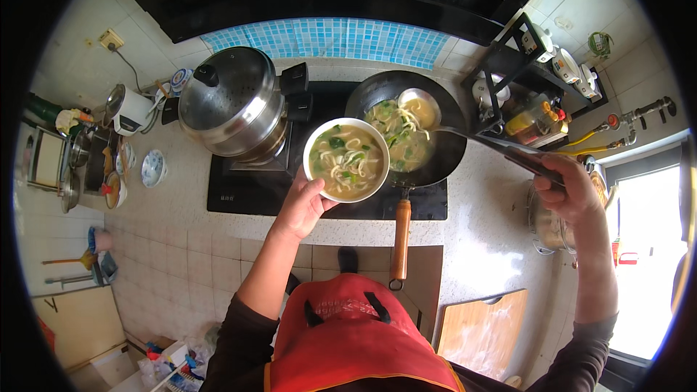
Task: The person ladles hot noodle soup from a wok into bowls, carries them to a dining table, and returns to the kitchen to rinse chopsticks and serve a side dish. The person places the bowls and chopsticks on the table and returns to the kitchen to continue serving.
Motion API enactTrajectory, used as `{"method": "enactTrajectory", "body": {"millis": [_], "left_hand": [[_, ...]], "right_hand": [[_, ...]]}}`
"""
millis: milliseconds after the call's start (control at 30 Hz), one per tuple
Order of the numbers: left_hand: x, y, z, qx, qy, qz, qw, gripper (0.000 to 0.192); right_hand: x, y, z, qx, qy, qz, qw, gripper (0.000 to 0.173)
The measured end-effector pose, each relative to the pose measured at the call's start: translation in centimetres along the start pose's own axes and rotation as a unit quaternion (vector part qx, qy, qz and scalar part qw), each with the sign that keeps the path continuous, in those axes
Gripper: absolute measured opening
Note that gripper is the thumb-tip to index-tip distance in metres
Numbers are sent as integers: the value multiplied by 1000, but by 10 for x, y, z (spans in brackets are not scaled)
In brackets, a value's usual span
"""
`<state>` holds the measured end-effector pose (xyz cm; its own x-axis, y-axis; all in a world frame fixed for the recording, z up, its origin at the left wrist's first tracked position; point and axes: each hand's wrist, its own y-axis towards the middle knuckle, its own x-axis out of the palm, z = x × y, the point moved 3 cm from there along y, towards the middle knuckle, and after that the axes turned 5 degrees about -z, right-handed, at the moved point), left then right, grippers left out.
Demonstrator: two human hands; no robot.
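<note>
My left hand (pixel 305 201) grips a white bowl (pixel 307 166) by its near left rim, thumb on top. Noodle soup (pixel 348 160) with green leaves fills much of the bowl, held just left of a black wok (pixel 452 158). In my right hand (pixel 566 188) is the dark handle of a metal soup ladle (pixel 419 95). Its cup lies inside the wok, with broth in it and pale noodles over its lower edge. More noodles and greens in broth (pixel 403 149) sit in the wok. The wok's wooden handle (pixel 401 239) points towards me.
A lidded steel steamer pot (pixel 228 103) occupies the left of the black gas hob (pixel 245 196). Patterned bowls (pixel 154 168) and a white cooker (pixel 128 109) stand farther left. At right are a black spice rack (pixel 493 92), a steel pot (pixel 547 223) and a wooden cutting board (pixel 482 332).
</note>
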<state>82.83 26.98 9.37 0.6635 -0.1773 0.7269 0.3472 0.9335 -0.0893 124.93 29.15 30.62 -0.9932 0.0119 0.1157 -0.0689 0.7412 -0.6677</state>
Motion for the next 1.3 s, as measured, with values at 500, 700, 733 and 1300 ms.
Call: {"method": "enactTrajectory", "body": {"millis": [500, 700, 733, 1300], "left_hand": [[24, 65, -17, -13, 2, -20, 1000, 60], [39, 80, -20, -18, -13, -36, 999, 56], [41, 80, -21, -20, -15, -41, 999, 56], [41, 48, -13, -17, 1, -48, 999, 64]], "right_hand": [[0, -93, -88, -169, -80, -40, 982, 43], [23, -84, -49, -162, -88, 32, 982, 35], [28, -80, -39, -144, -97, 45, 984, 36], [66, -84, 87, -472, -489, 87, 728, 49]]}}
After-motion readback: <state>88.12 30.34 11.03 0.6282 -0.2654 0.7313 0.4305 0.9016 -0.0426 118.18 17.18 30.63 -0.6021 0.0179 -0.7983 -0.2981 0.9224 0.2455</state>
